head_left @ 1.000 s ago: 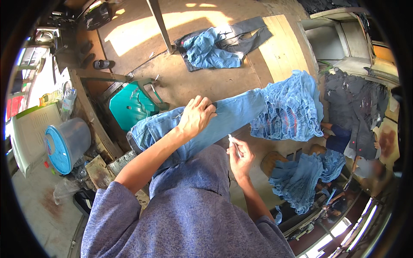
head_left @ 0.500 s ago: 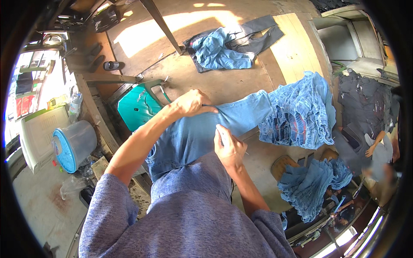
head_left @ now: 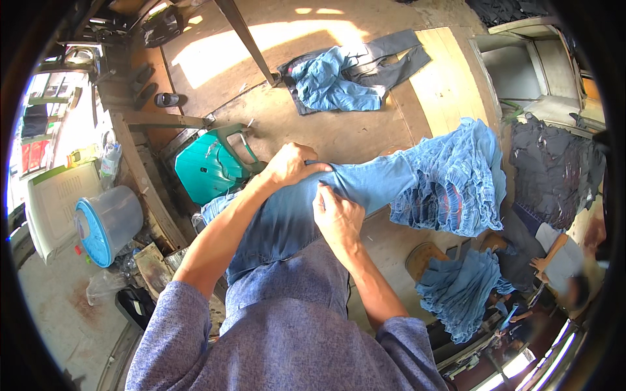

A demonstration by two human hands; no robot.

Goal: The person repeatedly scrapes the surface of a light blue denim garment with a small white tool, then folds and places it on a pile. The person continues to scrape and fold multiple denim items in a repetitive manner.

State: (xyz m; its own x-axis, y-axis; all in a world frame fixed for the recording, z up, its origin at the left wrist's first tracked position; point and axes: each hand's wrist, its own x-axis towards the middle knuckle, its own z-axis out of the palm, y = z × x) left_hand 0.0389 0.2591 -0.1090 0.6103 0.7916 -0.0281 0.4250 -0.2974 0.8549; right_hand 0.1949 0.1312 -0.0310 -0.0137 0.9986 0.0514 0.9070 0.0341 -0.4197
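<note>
We're working the jeans [head_left: 280, 212] — left hand [head_left: 291, 164] gripping them, right hand [head_left: 340, 220] curled close, its hold unclear — and the next move likely needs taut cloth.

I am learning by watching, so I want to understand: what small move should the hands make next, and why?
Perhaps move the right hand slightly up along the blue denim garment, toward the left hand, which seems to pinch the cloth; the right hand is curled just below, so the way is short. Whether it holds anything is unclear.
</note>
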